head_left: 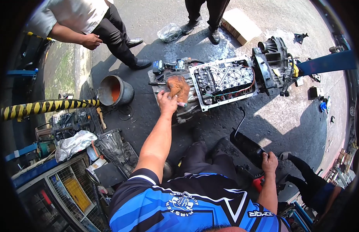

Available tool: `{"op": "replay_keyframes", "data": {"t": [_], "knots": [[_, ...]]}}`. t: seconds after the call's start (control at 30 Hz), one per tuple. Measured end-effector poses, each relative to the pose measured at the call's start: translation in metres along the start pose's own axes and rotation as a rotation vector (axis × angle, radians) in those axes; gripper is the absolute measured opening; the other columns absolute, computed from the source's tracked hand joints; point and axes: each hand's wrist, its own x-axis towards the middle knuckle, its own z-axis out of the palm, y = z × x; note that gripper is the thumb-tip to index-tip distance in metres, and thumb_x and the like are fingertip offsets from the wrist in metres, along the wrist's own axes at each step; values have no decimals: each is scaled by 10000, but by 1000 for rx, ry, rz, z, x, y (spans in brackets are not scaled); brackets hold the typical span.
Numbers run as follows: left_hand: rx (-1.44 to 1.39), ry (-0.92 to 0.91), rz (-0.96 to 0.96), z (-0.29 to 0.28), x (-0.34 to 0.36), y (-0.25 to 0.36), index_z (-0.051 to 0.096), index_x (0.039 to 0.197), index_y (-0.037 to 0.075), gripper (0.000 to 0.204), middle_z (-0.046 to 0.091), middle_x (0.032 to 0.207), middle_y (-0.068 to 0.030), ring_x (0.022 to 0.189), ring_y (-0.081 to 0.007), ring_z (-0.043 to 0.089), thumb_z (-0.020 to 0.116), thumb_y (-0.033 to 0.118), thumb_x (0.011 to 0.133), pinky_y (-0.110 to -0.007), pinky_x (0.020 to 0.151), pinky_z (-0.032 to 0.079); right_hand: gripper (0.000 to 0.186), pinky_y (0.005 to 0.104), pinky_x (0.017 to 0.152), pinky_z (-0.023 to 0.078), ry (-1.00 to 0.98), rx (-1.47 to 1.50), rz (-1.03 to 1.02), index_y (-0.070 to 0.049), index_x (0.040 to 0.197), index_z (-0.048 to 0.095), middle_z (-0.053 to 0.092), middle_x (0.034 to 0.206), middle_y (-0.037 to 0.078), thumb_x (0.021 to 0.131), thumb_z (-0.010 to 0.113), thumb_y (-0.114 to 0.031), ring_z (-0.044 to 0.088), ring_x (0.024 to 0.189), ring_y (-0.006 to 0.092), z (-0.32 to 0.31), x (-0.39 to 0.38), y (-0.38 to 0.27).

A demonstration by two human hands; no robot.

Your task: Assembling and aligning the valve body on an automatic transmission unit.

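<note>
My left hand (166, 103) reaches forward, its fingers closed on the lower edge of an orange-brown rag (178, 88). The rag lies on the left end of a gearbox (221, 101), whose open top shows a metal valve body (229, 77) with many bolts and some thin wires. Low on the right, my right hand (269, 162) grips the end of a long black part (247, 149). A thin bent tube or rod (240, 121) extends from that part toward the gearbox. Its exact kind cannot be made out.
A blue cordless power tool (159, 67) lies beyond the rag. Left of the gearbox stands a grey bucket (127, 94), near a yellow-black striped bar (52, 108). Two people stand across from me; another person (315, 189) is low right. A cardboard box (241, 27) lies far off.
</note>
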Motion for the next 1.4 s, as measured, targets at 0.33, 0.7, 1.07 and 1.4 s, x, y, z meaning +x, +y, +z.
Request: {"op": "replay_keyframes", "data": {"t": [0.33,0.7,1.07,1.4], "knots": [[-244,309,43,-22,21,57,699,935,-17,203,693,946,-164,964,-320,659,705,57,747,-413,884,518,562,505,649,463,38,-16,27,-28,776,569,589,755,210,919,609,-570,607,753,451,-4,-2,4],[-322,88,-308,-7,17,45,624,1053,-36,319,613,1158,-182,1025,-358,655,723,73,770,-451,913,518,564,512,654,452,-16,46,42,-23,781,555,584,747,235,936,585,-564,598,756,466,-2,18,20],[572,-519,-22,10,42,109,634,1295,78,516,439,1534,-186,1454,-389,335,670,237,805,-600,1186,229,541,502,639,462,-56,53,50,-29,784,567,596,748,224,936,595,-548,606,740,458,5,46,61],[528,-431,118,25,44,95,627,1300,34,579,633,1333,-156,1349,-351,505,689,242,764,-682,1146,252,561,507,644,463,-24,21,79,-32,779,561,590,757,204,923,609,-571,609,752,446,9,50,80]]}}
